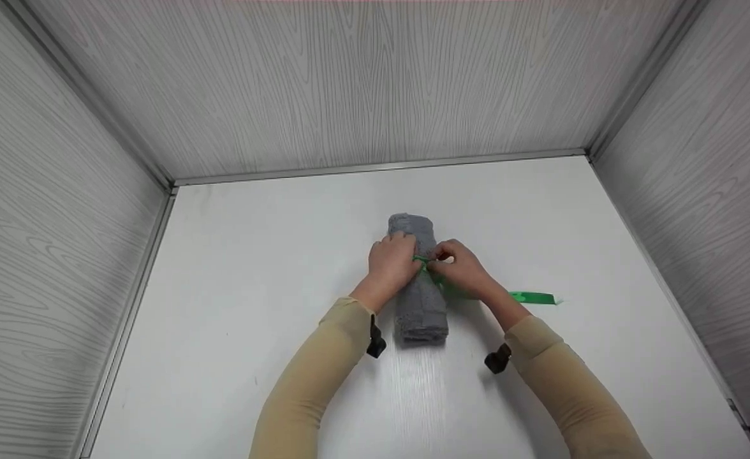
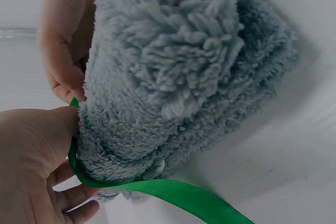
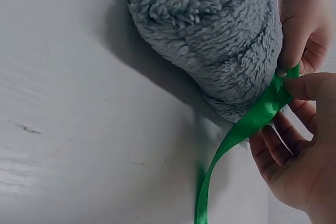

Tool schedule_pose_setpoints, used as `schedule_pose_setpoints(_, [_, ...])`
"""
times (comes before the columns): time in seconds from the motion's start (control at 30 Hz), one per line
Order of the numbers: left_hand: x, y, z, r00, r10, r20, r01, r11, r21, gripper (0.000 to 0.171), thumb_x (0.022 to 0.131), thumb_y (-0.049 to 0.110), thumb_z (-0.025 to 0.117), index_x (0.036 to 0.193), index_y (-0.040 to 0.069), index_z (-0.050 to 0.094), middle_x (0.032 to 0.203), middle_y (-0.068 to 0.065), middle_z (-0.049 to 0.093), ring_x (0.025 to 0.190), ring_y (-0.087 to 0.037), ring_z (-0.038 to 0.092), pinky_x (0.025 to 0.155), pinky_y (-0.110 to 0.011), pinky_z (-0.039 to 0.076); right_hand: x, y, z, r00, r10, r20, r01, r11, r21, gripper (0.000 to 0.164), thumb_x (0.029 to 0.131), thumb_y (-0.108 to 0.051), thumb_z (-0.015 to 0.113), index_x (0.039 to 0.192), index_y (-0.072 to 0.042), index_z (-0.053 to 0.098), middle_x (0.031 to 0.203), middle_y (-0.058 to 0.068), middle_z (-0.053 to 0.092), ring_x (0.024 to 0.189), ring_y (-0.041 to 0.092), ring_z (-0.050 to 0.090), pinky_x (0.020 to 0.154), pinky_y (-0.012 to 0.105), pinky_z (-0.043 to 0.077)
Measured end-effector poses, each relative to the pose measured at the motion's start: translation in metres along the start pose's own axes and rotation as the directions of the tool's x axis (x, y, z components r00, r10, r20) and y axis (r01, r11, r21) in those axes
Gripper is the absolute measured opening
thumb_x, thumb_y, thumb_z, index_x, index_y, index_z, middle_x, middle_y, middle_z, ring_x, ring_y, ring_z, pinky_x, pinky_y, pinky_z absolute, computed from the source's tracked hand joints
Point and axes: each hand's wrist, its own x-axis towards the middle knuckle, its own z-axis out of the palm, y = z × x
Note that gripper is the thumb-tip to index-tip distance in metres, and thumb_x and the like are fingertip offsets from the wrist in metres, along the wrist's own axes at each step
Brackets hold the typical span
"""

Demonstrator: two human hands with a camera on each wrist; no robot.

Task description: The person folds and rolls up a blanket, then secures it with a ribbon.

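Observation:
A rolled grey fluffy towel lies lengthwise on the table, with a green ribbon around its middle. My left hand rests over the roll from the left, its thumb at the ribbon's crossing. From the right, my right hand pinches the ribbon between thumb and index finger, close to the left thumb. The left wrist view shows the left hand beside the roll with the ribbon running under it. Towel and hands partly hide the crossing.
A loose ribbon tail extends right past my right forearm on the white table. Wood-grain panels enclose the table at the back and sides. Dark wrist cameras hang below both sleeves.

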Motion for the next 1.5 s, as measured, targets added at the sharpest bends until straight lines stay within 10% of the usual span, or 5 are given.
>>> schedule_pose_setpoints(1.5, [-0.003, -0.007, 0.007, 0.997, -0.018, -0.081, 0.016, 0.999, -0.034, 0.019, 0.105, 0.032, 0.061, 0.103, 0.013, 0.057, 0.094, -0.003, 0.061, 0.085, -0.022, 0.063, 0.076, -0.043, 0.052, 0.007, -0.011, 0.006, 1.0, -0.004, -0.021, 0.004, 1.0, 0.009, 0.025, 0.103, -0.018, 0.059, 0.118, -0.003, 0.07, 0.115, 0.013, 0.067, 0.107, 0.029, 0.061, 0.092, 0.047, 0.049])
